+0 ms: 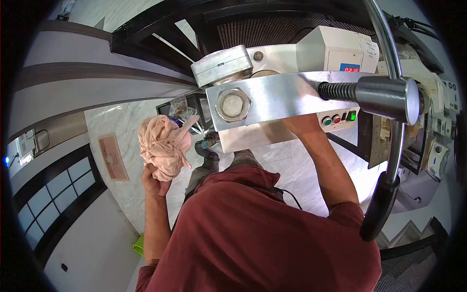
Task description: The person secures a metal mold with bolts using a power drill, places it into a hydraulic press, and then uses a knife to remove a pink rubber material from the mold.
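My left hand [156, 181] holds up a bunched pale pink cloth [163, 146] from below, left of the machine. My right arm reaches to the machine, and my right hand [300, 124] goes in under the broad metal bar [282, 95], which hides its fingers. A large hex bolt [232, 104] sits at the bar's left end, and a threaded screw [340, 91] meets its right part. Close to my right wrist are the green and red buttons [336, 119]. Above the bar stands a cream box with a lit display [350, 67].
A metal block [222, 66] sits at the machine's upper left. A long steel handle with a black grip [381, 207] hangs at the right. On the floor at left lies a pinkish mat [113, 156], and a green basket [139, 245] stands lower down.
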The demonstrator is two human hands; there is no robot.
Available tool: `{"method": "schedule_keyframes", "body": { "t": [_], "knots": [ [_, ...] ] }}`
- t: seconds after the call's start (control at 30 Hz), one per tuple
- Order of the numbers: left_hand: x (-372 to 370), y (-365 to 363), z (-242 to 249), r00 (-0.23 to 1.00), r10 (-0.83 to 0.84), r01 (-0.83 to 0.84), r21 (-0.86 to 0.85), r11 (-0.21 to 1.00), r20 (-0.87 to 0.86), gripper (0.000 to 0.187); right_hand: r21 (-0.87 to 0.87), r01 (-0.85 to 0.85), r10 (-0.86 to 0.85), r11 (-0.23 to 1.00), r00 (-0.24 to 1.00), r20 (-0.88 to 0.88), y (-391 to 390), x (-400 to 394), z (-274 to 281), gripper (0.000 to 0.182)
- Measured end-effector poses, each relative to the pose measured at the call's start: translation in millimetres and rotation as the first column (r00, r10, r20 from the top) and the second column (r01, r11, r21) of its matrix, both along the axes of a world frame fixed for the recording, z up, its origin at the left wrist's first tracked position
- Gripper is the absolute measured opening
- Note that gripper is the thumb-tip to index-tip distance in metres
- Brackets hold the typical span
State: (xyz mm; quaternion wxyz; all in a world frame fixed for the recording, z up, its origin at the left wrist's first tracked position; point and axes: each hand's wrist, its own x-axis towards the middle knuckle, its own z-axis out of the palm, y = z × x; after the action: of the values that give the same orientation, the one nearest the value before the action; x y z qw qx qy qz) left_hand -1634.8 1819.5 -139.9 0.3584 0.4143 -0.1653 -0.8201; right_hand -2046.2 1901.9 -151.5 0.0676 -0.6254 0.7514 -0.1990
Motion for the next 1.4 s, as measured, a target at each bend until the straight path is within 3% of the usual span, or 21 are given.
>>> {"method": "schedule_keyframes", "body": {
  "t": [0.07, 0.17, 0.3, 0.4, 0.57, 0.7, 0.8, 0.87, 0.93, 1.0, 1.03, 1.1, 1.2, 1.27, 1.33, 1.4],
  "knots": [
    [0, 0, 1, 0.999, 0.044, -0.044, -0.007, 0.999, 0.025, 0.069, 0.013, 0.047, -0.048, 0.999, 0.996, 0.080, 6, -2, -11, 0.031],
    [5, -2, -4, 0.999, -0.002, 0.002, 0.008, 1.000, -0.033, 0.068, -0.007, 0.069, -0.069, 0.998, 0.998, -0.013, 11, 1, -23, 0.031],
    [8, -2, -7, 0.999, -0.029, 0.029, 0.005, 1.000, -0.015, 0.068, -0.017, 0.046, -0.045, 0.999, 0.997, 0.059, 12, 1, -15, 0.032],
    [5, -2, -5, 0.999, -0.022, 0.022, 0.016, 1.000, 0.024, 0.067, 0.068, 0.068, -0.075, 0.995, 0.992, 0.104, 17, -2, -26, 0.034],
    [5, -4, -6, 0.983, -0.102, 0.094, -0.060, 0.994, -0.151, 0.061, 0.053, 0.057, -0.059, 0.997, 0.997, 0.050, 12, 1, -21, 0.034],
    [8, -2, -10, 0.993, -0.028, 0.032, 0.032, 0.999, -0.113, 0.061, 0.010, 0.043, -0.044, 0.999, 0.997, 0.067, 12, 2, -14, 0.033],
    [-2, -1, -9, 0.999, 0.005, -0.002, 0.057, 0.998, -0.044, 0.067, 0.095, 0.022, -0.018, 0.995, 0.999, -0.041, 16, 1, -9, 0.038],
    [1, -1, -16, 0.993, -0.044, 0.046, 0.016, 0.999, -0.111, 0.069, 0.093, 0.255, -0.271, 0.962, 0.892, 0.361, 29, 11, 1, 0.034],
    [-14, -3, -2, 0.996, -0.058, 0.055, -0.044, 0.998, -0.062, 0.069, -0.081, 0.352, -0.279, 0.932, 0.845, 0.455, 46, 20, 5, 0.024],
    [-26, -6, 9, 0.995, -0.094, 0.090, -0.097, 0.991, -0.039, 0.069, -0.185, 0.516, -0.230, 0.836, 0.637, 0.736, 65, 41, 7, 0.019],
    [-27, -8, 13, 0.990, -0.116, 0.107, -0.120, 0.987, -0.075, 0.070, -0.194, 0.512, -0.221, 0.837, 0.640, 0.736, 71, 51, 12, 0.019],
    [-26, -13, 23, 0.985, -0.136, 0.118, -0.160, 0.980, -0.106, 0.069, -0.264, 0.495, -0.023, 0.828, 0.502, 0.865, 74, 82, 25, 0.018],
    [-16, -16, 28, 0.974, -0.223, 0.199, -0.296, 0.934, -0.048, 0.068, -0.255, 0.419, 0.074, 0.871, 0.401, 0.913, 68, 128, 57, 0.023],
    [-7, -16, 30, 0.966, -0.247, 0.212, -0.323, 0.922, -0.072, 0.069, -0.410, 0.241, 0.213, 0.879, 0.571, 0.793, 60, 148, 69, 0.025],
    [0, -12, 38, 0.969, -0.225, 0.173, -0.365, 0.915, -0.105, 0.072, -0.482, 0.189, 0.273, 0.855, 0.626, 0.730, 46, 164, 84, 0.024],
    [5, -11, 49, 0.969, -0.229, 0.180, -0.369, 0.912, -0.094, 0.076, -0.576, -0.160, 0.494, 0.802, 0.719, 0.488, 31, 174, 103, 0.026]
  ]
}}
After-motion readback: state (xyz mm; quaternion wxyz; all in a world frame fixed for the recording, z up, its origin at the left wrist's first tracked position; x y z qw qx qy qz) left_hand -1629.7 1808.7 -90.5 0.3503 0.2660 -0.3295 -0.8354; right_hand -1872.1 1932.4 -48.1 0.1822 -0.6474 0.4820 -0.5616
